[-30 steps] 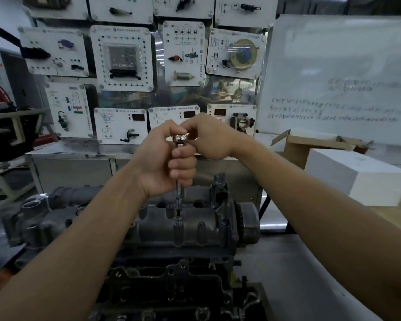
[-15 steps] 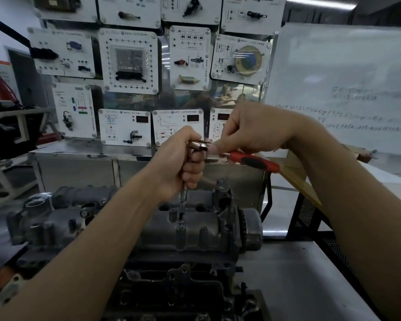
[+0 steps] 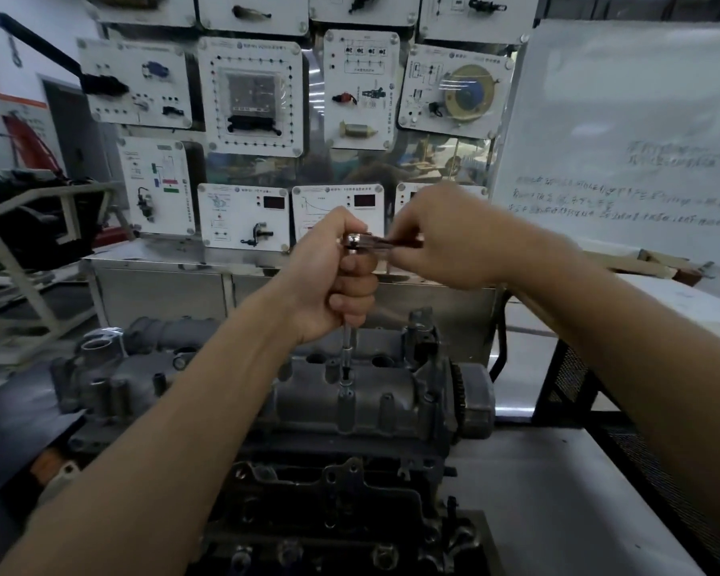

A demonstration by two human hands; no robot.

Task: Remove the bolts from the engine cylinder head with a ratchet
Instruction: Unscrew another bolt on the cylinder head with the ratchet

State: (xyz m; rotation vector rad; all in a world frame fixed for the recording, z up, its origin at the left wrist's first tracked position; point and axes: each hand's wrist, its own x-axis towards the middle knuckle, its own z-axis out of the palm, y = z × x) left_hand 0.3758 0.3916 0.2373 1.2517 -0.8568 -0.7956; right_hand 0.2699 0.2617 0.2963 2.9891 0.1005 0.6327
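I am part-way through loosening a bolt [image 3: 344, 383] near the middle of the cylinder head [image 3: 391, 403]. My left hand [image 3: 333, 280] is curled around the extension bar [image 3: 348, 345], holding it upright over that bolt. My right hand [image 3: 445, 239] pinches the handle of the ratchet [image 3: 359, 240] close to its head. Next, I judge, comes another swing with the socket kept square. Half a second ago the red handle stuck out to the right past my fingers; now my hand covers most of it.

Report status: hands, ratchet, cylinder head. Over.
Left hand grips the extension upright. Right hand holds the ratchet handle. Extension tip seated on the cylinder head. Nothing blocks the swing.
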